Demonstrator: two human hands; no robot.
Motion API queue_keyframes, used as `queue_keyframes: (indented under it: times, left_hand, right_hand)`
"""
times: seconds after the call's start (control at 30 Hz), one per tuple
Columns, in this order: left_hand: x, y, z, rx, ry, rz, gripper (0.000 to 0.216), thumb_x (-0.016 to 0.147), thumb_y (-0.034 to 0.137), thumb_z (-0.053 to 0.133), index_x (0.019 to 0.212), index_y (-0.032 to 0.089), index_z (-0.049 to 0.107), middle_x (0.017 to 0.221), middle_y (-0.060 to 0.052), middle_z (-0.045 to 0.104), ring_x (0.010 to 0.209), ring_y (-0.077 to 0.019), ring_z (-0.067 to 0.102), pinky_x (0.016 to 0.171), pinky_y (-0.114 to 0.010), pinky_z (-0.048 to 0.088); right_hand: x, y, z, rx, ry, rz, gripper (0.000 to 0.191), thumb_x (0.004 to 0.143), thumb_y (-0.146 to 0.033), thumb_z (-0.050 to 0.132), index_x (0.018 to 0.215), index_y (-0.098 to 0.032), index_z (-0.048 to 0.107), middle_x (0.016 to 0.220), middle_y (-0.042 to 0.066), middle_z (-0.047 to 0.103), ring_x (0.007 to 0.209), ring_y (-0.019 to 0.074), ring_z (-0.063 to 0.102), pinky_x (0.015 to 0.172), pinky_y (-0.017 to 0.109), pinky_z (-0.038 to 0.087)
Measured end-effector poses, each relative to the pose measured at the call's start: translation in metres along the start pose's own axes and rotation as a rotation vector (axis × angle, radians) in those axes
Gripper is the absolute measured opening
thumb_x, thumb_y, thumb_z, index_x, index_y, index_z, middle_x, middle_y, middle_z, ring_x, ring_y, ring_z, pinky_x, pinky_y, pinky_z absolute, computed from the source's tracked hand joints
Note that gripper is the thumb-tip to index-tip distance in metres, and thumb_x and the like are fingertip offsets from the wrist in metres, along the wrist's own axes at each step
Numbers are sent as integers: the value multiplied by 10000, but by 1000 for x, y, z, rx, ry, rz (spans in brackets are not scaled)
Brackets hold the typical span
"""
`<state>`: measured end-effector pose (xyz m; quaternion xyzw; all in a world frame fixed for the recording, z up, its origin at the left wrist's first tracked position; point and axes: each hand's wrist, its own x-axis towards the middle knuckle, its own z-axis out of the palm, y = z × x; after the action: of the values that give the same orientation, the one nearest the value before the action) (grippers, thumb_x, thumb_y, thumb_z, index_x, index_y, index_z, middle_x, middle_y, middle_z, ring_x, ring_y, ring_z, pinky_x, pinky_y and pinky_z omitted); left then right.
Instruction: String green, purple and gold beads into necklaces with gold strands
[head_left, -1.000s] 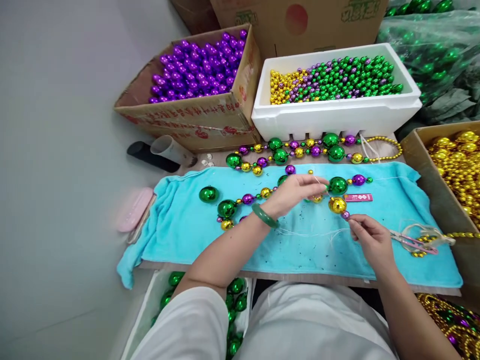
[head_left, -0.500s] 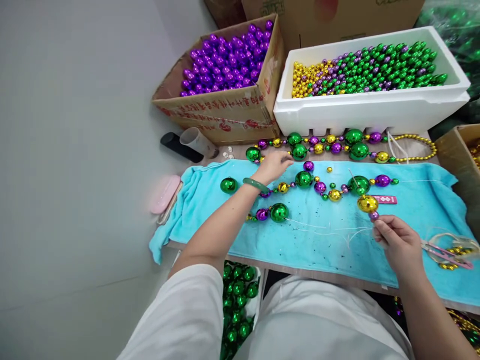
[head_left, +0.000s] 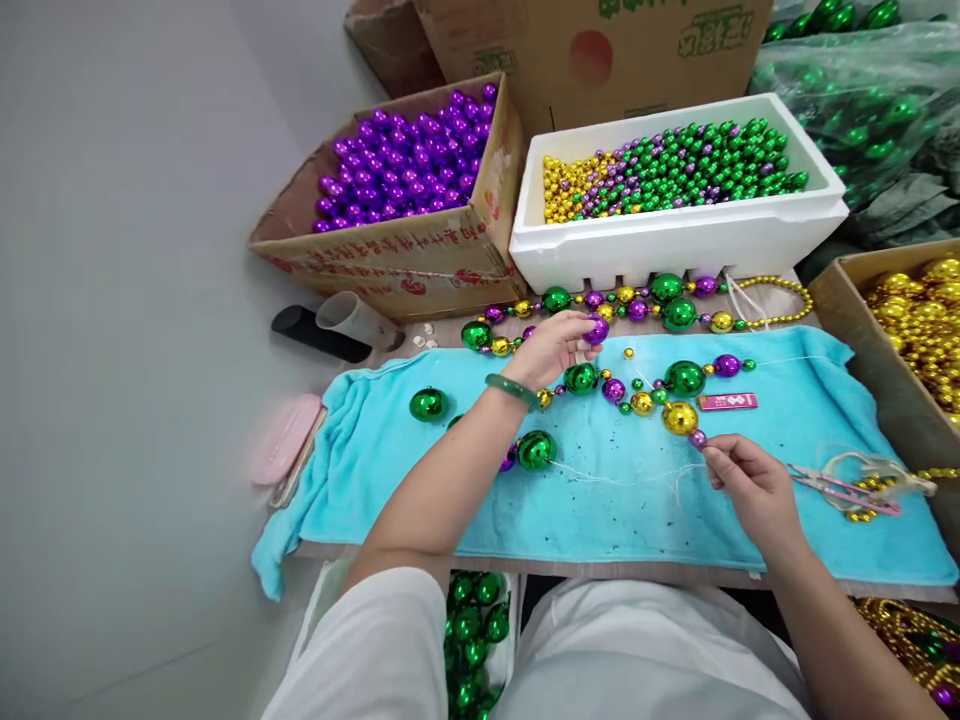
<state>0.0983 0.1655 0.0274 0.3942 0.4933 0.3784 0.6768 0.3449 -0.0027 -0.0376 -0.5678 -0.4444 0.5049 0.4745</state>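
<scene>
Bead string lying on a blue towel
From afar I see the left hand gripping a purple ball (a shiny one), the right hand pinching a small bead.

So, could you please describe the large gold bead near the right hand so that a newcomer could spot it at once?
Find the turquoise towel, then the right hand over it. That hand holds a small purple bead; the large gold bead sits right beside this one, clearly bigger than the other gold bead just to its left.
</scene>
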Motion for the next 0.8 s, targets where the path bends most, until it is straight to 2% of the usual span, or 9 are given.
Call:
queue_keyframes:
  times: [0.07,0.2,0.47,0.6,0.7,0.8]
  left_hand:
    - [-16,0,4,-221,-7,-45,141,744,227,630,840,137,579,800,-48,657,696,-123,628,687,-261,505]
    - [-35,-6,15,-358,1,-119,137,796,225,558,842,106,608,838,-101,680,722,-125,626,694,-247,519]
    - [-45,-10,26,-366,-12,-113,168,824,240,522,864,108,618,880,-102,671,759,-127,627,755,-271,525]
    - [-48,-15,30,-366,-31,-52,129,791,214,592,893,136,600,859,-55,660,796,-140,647,766,-282,523]
    - [-53,-22,39,-295,-55,48,259,719,154,692,952,165,579,882,-16,647,815,-137,650,756,-279,518]
    - [-59,-29,47,-250,-66,81,337,688,140,731,980,176,565,926,-8,638,820,-131,643,763,-290,516]
  right_hand:
    - [-1,-1,4,18,-15,7,220,813,-397,630,813,-177,627,554,-34,476,509,87,436,479,221,364]
    - [-2,-4,12,12,-25,18,231,809,-404,630,817,-173,629,553,-33,462,507,91,422,469,229,348]
    - [-4,-2,15,4,-12,37,244,803,-415,627,823,-172,638,541,-31,444,500,93,398,440,226,315]
    - [-5,-2,14,3,3,50,241,793,-412,633,808,-172,637,536,-33,447,493,87,397,438,223,313]
    - [-4,-2,16,6,31,66,254,781,-425,638,797,-171,632,533,-35,456,487,85,405,443,222,330]
    - [-2,-1,19,57,53,115,305,736,-466,667,783,-170,615,540,-32,488,486,88,436,455,223,376]
